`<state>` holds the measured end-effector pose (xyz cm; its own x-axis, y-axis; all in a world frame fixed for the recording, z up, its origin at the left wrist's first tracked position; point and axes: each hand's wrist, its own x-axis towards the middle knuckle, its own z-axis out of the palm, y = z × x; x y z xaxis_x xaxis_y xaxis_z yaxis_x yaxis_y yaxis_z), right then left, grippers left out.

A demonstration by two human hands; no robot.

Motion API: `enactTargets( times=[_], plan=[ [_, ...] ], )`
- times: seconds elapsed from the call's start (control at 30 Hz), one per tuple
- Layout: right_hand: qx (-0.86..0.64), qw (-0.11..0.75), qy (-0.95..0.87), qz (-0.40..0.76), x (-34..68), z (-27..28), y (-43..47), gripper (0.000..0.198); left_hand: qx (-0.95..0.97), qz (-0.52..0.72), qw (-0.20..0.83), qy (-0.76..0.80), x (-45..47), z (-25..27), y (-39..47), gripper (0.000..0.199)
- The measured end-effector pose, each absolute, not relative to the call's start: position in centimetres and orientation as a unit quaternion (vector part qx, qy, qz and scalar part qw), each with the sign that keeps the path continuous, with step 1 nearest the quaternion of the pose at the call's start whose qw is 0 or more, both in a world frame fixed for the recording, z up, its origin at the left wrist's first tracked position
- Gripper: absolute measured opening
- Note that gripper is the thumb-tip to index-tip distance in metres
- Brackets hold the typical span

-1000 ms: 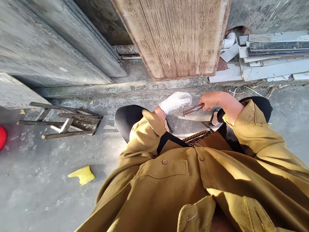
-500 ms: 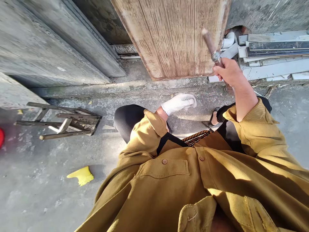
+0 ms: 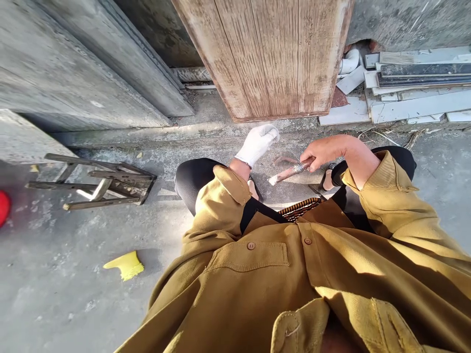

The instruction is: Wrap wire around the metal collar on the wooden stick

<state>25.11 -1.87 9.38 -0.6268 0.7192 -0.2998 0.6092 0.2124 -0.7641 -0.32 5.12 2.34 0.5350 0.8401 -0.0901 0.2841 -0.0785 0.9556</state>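
Note:
My right hand (image 3: 326,152), bare, is closed round a brown wooden stick (image 3: 289,174) with wire wound about it and a pale tip pointing left. A thin reddish-brown curved piece (image 3: 285,160) shows just above the stick, blurred; whether it joins the stick I cannot tell. My left hand (image 3: 257,143) wears a white work glove and hangs in front of my knees, its fingers curled together. What they hold, if anything, is hidden. Beyond both hands, a weathered wooden panel (image 3: 272,59) leans with its lower edge near the concrete ledge.
A small wooden stool (image 3: 106,182) lies on its side to the left, near a yellow scrap (image 3: 125,266) and a red object (image 3: 3,208). Grey boards (image 3: 91,63) lean at the upper left. White planks (image 3: 415,105) are stacked at the right beside a white pipe (image 3: 349,61).
My right hand has come down and left from in front of the panel with the stick, which now points left. My gloved left hand has shifted left and slightly up.

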Motion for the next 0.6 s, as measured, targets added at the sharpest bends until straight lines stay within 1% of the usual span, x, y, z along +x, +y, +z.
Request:
enactTargets(
  times=[0.07,0.1,0.13,0.23,0.3,0.37,0.43,0.5,0.53,0.6],
  plan=[
    [-0.424,0.023,-0.764,0.485,25.1,10.3,-1.8,0.029,0.692,0.226,0.521,0.445,0.3,1.7,5.2,0.023],
    [-0.436,0.025,-0.747,0.501,25.3,10.7,-1.7,0.027,0.693,0.208,0.517,0.458,0.6,1.6,5.1,0.023],
    [-0.457,0.045,-0.727,0.511,25.6,10.9,-1.6,0.027,0.693,0.186,0.520,0.464,0.8,1.5,4.9,0.023],
    [-0.514,0.163,-0.667,0.514,26.8,11.0,-1.1,0.033,0.698,0.100,0.578,0.411,1.3,1.7,3.9,0.021],
    [-0.528,0.213,-0.660,0.490,27.7,10.5,-0.7,0.039,0.693,0.067,0.638,0.329,1.3,2.0,3.1,0.021],
    [-0.542,0.228,-0.678,0.441,28.6,9.5,-0.2,0.043,0.683,0.069,0.680,0.259,1.2,2.4,2.5,0.023],
    [-0.581,0.236,-0.689,0.365,29.4,8.2,0.1,0.045,0.678,0.080,0.696,0.224,0.9,2.8,2.4,0.026],
    [-0.610,0.206,-0.699,0.313,29.8,6.9,0.3,0.044,0.682,0.093,0.689,0.228,0.5,3.2,2.7,0.026],
    [-0.604,0.165,-0.713,0.317,29.8,6.3,0.3,0.043,0.687,0.104,0.677,0.243,0.3,3.4,2.9,0.025],
    [-0.543,0.053,-0.753,0.368,29.4,5.7,0.0,0.040,0.702,0.128,0.642,0.282,-0.2,3.8,3.3,0.021]
  ],
)
